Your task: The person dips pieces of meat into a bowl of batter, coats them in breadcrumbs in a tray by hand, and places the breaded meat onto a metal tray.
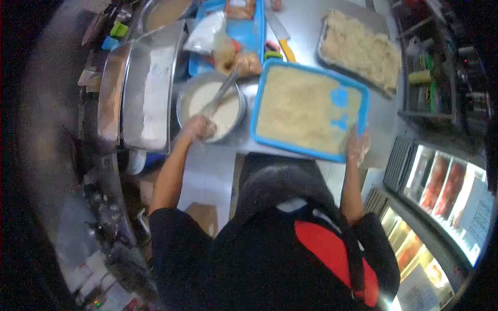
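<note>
My left hand (200, 128), in a clear plastic glove, is curled at the near left rim of a round metal bowl (241, 111) holding a pale, creamy liquid. A metal utensil (222, 95), perhaps a whisk or tongs, slants across the bowl just beyond this hand. What the left fingers hold is blurred. My gloved right hand (358, 145) grips the near right corner of a blue tray (306, 151). Fine beige crumbs (301, 111) cover most of that tray, and its blue base shows through on the right.
Left of the bowl stands a long metal pan (155, 88) with white powder. Behind it are a blue tray (196, 65) with bagged food and a yellow-handled knife (284, 44). A metal tray (363, 49) of pale coated pieces lies far right. Lit display coolers (441, 192) stand right.
</note>
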The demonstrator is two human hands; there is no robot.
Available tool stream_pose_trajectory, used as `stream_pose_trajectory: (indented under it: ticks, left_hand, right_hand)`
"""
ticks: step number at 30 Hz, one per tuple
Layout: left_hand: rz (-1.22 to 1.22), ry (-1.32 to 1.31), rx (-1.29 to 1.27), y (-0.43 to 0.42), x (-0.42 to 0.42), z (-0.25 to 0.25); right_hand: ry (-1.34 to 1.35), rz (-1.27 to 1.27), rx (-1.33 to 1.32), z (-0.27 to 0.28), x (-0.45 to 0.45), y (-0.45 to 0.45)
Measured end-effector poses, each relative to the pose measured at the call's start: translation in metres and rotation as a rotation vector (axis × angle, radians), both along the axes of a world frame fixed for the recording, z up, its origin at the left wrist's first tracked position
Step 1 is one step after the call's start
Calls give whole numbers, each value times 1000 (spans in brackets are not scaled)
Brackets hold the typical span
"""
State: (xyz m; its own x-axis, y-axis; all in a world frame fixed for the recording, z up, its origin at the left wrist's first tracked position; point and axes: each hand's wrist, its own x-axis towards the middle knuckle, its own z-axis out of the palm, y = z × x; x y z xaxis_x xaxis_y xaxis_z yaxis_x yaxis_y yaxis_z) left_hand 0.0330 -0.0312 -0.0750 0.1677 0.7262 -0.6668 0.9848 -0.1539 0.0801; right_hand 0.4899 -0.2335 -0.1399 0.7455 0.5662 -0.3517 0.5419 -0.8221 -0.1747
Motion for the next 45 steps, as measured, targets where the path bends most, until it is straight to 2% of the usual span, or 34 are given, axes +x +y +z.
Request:
stream_pose_trajectory:
  ticks: [3,4,6,7,8,11,12,15,16,18,20,23,24,27,29,31,32,34,36,39,40,41,43,44,45]
  left_hand:
    - [-13,-104,25,-1,-10,3]
    - [12,-111,17,1,-12,5]
    - [-127,-46,49,5,-12,7]
    - [-194,-9,61,5,-14,8]
    - [-61,-81,14,4,-22,10]
    - [31,-331,46,-5,-32,19]
    - [-41,-54,86,-3,-24,29]
    - [0,-204,136,1,-65,-6]
    - [-70,-129,110,6,-45,22]
    - [-145,-255,280,10,-75,-3]
    - [-173,-298,339,16,-81,1]
    - [-137,-301,280,19,-47,53]
    - [-113,-344,261,20,-44,61]
    - [-72,-374,207,15,-49,78]
    - [13,-472,215,12,-52,78]
    - [-2,-403,186,16,-48,90]
    - [-9,-374,169,19,-50,90]
    - [-36,-364,189,22,-55,85]
    - [-65,-404,273,23,-64,74]
    - [161,-744,109,20,-47,111]
    - [123,-952,180,25,-59,95]
    - [82,-826,227,31,-70,82]
    - [-1,-569,312,34,-62,97]
    - [29,-572,326,29,-50,110]
    - [99,-604,309,25,-44,109]
  right_hand:
    - [-27,-15,425,-77,25,-22]
    - [-49,-21,582,-84,32,-18]
    - [-73,-41,591,-81,45,-11]
    - [-64,-54,435,-28,32,5]
    - [-48,-66,273,-2,22,11]
    - [129,20,252,-65,43,-7]
    - [100,14,229,-67,38,-15]
    - [-37,-38,213,-44,24,-13]
    - [-92,-69,233,-35,24,-5]
    - [-169,-128,273,-24,23,6]
    - [-126,-160,312,-21,22,6]
    - [-29,-155,335,-11,19,10]
    - [-151,-26,313,-13,17,7]
    - [-426,16,337,-48,17,-3]
    - [-447,195,190,-49,22,-11]
    - [-456,291,33,-53,25,-11]
    - [-457,295,-53,-66,31,-12]
    - [-530,321,-116,-57,24,-11]
    - [-678,377,-61,-42,14,-12]
    - [-538,270,64,-79,32,-20]
    - [-464,223,109,-78,34,-19]
    - [-388,175,153,-78,36,-17]
    - [-477,269,220,-87,43,-20]
    - [-643,411,244,-101,53,-27]
    - [-660,412,269,-103,54,-28]
